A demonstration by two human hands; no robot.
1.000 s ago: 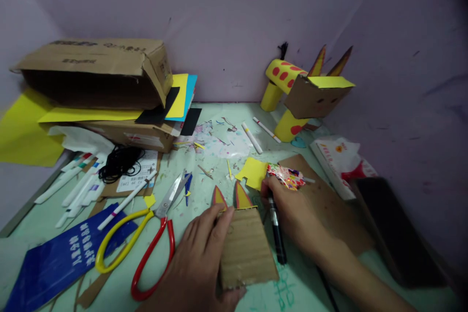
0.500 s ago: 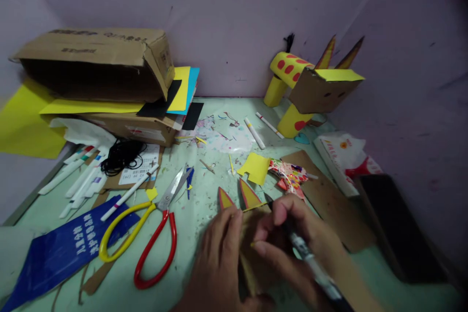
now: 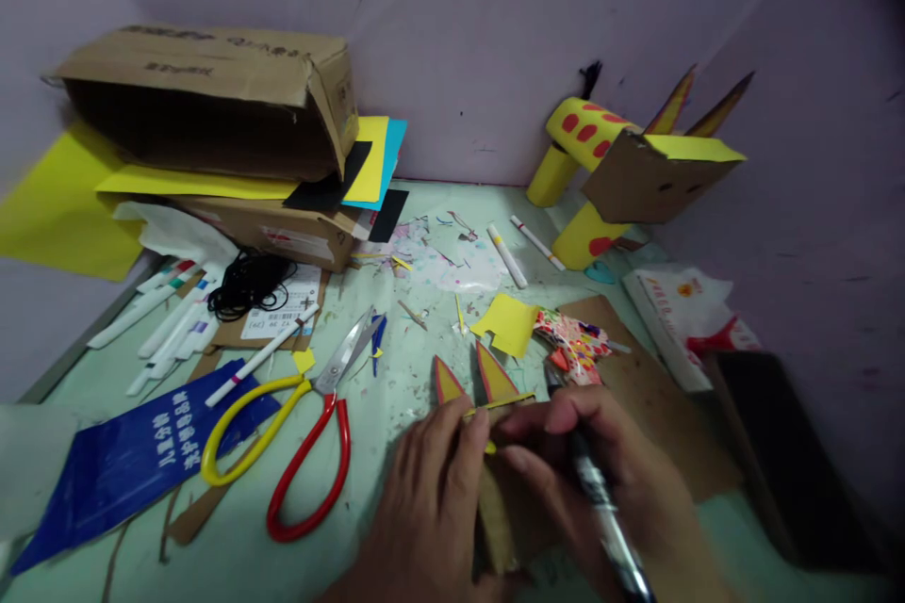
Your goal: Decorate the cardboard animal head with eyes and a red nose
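My left hand [image 3: 424,490] grips the side of a small brown cardboard piece [image 3: 505,513] low in the middle of the head view. Two pointed yellow ears with red edges [image 3: 497,379] stand up from its far edge, where a thin yellow strip shows. A black pen [image 3: 600,509] lies tilted in my right hand [image 3: 615,462], its tip pointing away from me. The thumb and a finger of that hand pinch at a tiny yellow bit [image 3: 490,447] against the cardboard. My hands hide much of the piece.
Scissors [image 3: 332,386] lie open on the left, beside a blue packet [image 3: 148,466] and several markers [image 3: 166,325]. Cardboard boxes [image 3: 212,104] stand at the back left. A spotted yellow giraffe-like figure [image 3: 600,137] stands back right. A dark phone [image 3: 792,462] is at right.
The view has shifted slightly, so things on the table appear further right. My right fingers and the yellow bit have moved towards the cardboard's far edge, close to my left fingertips.
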